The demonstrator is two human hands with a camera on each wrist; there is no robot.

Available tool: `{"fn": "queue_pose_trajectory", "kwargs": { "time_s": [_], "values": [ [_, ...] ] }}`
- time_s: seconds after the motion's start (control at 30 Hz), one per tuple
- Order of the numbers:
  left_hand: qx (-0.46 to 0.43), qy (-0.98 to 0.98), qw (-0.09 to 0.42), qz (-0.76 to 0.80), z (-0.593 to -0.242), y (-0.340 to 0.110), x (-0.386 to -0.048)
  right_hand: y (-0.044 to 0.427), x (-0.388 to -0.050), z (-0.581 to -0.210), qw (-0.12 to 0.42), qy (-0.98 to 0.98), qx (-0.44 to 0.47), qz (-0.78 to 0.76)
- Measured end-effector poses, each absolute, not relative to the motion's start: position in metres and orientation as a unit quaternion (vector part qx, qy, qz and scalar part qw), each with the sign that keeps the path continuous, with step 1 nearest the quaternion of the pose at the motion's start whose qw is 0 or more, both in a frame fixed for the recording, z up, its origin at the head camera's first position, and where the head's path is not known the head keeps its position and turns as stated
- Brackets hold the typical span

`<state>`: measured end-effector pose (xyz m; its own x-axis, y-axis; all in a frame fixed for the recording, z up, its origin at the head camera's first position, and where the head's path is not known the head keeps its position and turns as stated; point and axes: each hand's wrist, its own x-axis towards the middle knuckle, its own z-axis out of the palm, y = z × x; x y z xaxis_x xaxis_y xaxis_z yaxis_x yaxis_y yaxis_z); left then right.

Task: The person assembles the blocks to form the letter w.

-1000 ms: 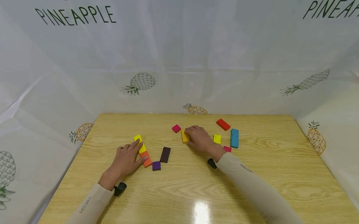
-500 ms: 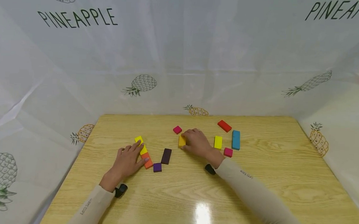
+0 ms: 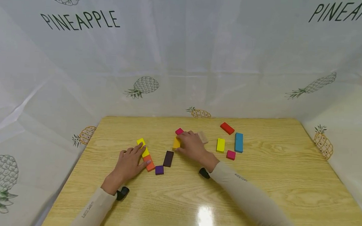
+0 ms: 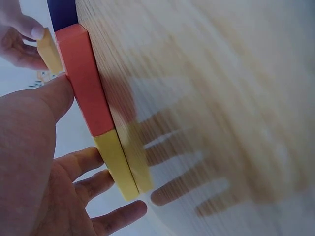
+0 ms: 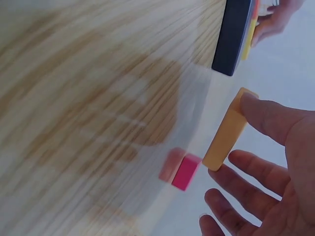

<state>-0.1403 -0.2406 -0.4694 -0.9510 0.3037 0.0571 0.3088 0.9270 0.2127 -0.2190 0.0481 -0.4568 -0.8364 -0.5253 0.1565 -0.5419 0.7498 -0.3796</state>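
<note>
My left hand (image 3: 128, 164) lies spread beside a yellow block (image 3: 145, 151) and an orange block (image 3: 150, 164) that stand end to end. In the left wrist view its thumb touches the orange block (image 4: 86, 81) and the fingertips are at the yellow block (image 4: 118, 167). My right hand (image 3: 193, 146) pinches an amber block (image 3: 176, 143) between thumb and fingers; the right wrist view shows this amber block (image 5: 226, 132) tilted above the table. Close by are a black block (image 3: 168, 158), a purple block (image 3: 159, 170) and a small pink block (image 3: 179, 131), partly behind the right hand.
Behind my right hand lies a beige block (image 3: 202, 137), partly hidden. Farther right are a yellow block (image 3: 220, 145), a red block (image 3: 227, 128), a blue block (image 3: 238, 142) and a second pink block (image 3: 231, 155). A pineapple-print sheet (image 3: 183, 60) borders the wooden table (image 3: 272, 156).
My right hand has carried the amber block leftward, uncovering the yellow and pink blocks at right and then the beige one. The left hand stays at its blocks.
</note>
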Motion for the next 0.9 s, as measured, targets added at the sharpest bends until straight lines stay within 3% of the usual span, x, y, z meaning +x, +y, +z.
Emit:
{"fn": "queue_pose_trajectory", "kwargs": {
  "time_s": [0.9],
  "values": [
    [-0.148,-0.983,-0.003,-0.108,-0.472,-0.242,-0.141,0.022,-0.219,-0.466,0.006,-0.945,0.249,0.214]
  ]
}}
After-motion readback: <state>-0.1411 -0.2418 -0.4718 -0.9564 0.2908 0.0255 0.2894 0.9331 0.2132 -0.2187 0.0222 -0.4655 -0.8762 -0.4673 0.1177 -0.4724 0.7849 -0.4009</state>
